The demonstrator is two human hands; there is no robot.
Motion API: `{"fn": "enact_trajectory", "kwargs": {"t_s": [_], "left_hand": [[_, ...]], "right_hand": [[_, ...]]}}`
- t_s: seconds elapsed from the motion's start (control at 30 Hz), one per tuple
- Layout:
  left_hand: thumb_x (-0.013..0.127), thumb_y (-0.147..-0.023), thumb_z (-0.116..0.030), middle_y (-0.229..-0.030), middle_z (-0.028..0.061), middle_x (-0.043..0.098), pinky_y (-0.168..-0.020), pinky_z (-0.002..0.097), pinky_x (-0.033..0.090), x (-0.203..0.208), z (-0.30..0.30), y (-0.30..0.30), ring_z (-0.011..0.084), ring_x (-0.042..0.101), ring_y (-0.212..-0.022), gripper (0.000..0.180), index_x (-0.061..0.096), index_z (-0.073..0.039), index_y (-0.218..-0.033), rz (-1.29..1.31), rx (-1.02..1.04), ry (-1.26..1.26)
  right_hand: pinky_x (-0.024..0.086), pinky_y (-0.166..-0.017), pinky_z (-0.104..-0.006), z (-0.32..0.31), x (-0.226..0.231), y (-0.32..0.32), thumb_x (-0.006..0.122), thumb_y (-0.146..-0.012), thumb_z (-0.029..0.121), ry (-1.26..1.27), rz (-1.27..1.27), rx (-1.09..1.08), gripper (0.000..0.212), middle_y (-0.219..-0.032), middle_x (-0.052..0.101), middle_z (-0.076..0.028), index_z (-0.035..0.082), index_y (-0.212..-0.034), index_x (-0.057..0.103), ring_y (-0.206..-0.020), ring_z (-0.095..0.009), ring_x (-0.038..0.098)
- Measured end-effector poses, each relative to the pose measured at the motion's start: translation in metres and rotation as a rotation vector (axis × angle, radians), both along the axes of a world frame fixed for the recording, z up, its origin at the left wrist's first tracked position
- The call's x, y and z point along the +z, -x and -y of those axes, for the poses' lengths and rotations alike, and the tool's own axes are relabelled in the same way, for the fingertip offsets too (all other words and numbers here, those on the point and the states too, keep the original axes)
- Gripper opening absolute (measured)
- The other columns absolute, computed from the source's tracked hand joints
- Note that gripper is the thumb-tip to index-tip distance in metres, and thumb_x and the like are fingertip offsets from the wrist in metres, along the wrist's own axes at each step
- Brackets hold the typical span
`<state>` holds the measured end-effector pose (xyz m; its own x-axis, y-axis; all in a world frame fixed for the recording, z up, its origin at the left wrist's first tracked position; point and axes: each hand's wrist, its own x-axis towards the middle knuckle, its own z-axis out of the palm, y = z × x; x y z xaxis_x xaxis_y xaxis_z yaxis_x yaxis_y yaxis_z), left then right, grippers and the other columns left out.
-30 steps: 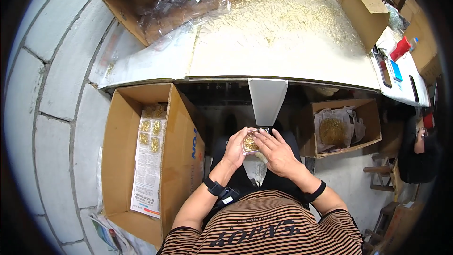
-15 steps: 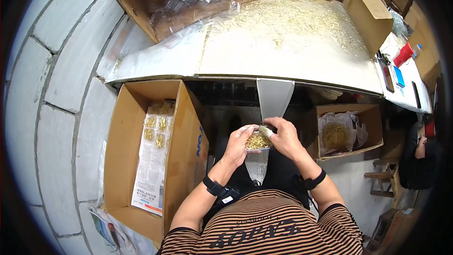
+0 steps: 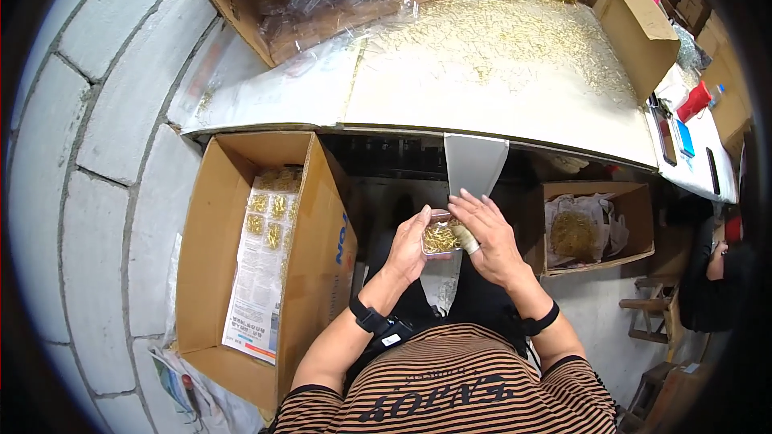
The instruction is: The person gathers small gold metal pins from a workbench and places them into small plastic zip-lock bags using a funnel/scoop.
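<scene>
In front of my body, my left hand grips a small clear plastic box by its left side. Thin gold-coloured metal pieces fill the box; their exact kind is too small to tell. My right hand is at the box's right side, fingers stretched out and pointing away from me. Pale tape wraps its thumb, which lies against the box's right edge. Whether that thumb presses on the pieces or only on the rim I cannot make out.
A tall carton on the left holds filled clear boxes on newspaper. Gold pieces lie scattered over the white table, where another carton holds clear boxes. On the right stands a carton with a gold heap. A person sits farther right.
My right fingers have straightened and spread from a curl over the box's far edge. The box, more uncovered now, appears slightly farther right in view.
</scene>
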<state>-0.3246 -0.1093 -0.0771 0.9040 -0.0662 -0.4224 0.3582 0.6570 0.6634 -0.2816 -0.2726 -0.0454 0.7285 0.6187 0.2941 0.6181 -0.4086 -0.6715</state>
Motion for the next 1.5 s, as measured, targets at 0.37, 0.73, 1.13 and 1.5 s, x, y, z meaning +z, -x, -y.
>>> {"fn": "enact_trajectory", "kwargs": {"t_s": [0.37, 0.73, 1.13, 1.5], "left_hand": [[0.051, -0.096, -0.022, -0.098, 0.0072, 0.064, -0.055, 0.0308, 0.06, 0.002, -0.003, -0.015, 0.0158, 0.067, -0.08, 0.026, 0.056, -0.003, -0.113, 0.038, -0.005, -0.038], [0.047, -0.098, -0.023, -0.097, 0.0074, 0.064, -0.055, 0.029, 0.059, 0.07, -0.083, -0.013, 0.0154, 0.066, -0.08, 0.026, 0.055, -0.004, -0.112, 0.096, 0.057, -0.162], [0.054, -0.094, -0.024, -0.091, 0.0046, 0.063, -0.058, 0.0306, 0.057, 0.037, -0.32, 0.104, 0.0138, 0.063, -0.08, 0.023, 0.06, -0.004, -0.103, -0.133, 0.679, -0.635], [0.057, -0.083, -0.005, -0.088, 0.0095, 0.064, -0.069, 0.0348, 0.055, -0.112, -0.328, 0.193, 0.0189, 0.061, -0.084, 0.019, 0.063, 0.004, -0.099, -0.662, 0.777, -0.551]], "right_hand": [[0.033, -0.106, -0.0472, 0.016, 0.011, -0.009, 0.061, -0.082, 0.007, -0.197, -0.05, -0.162, 0.042, -0.134, 0.051, -0.013, 0.005, -0.124, 0.055, -0.131, -0.028, 0.042], [0.031, -0.107, -0.0457, -0.063, 0.049, -0.003, 0.063, -0.082, 0.01, -0.07, 0.175, 0.034, 0.056, -0.136, 0.047, -0.016, 0.002, -0.134, 0.044, -0.132, -0.032, 0.038], [0.043, -0.096, -0.0344, -0.038, 0.011, -0.009, 0.051, -0.083, -0.009, 0.035, -0.175, -0.128, 0.049, -0.126, 0.053, -0.018, 0.002, -0.13, 0.048, -0.111, -0.03, 0.056], [0.045, -0.093, -0.035, -0.067, 0.004, -0.01, 0.054, -0.08, -0.009, 0.347, -0.136, 0.038, 0.045, -0.122, 0.055, -0.021, -0.001, -0.124, 0.051, -0.107, -0.035, 0.057]]}}
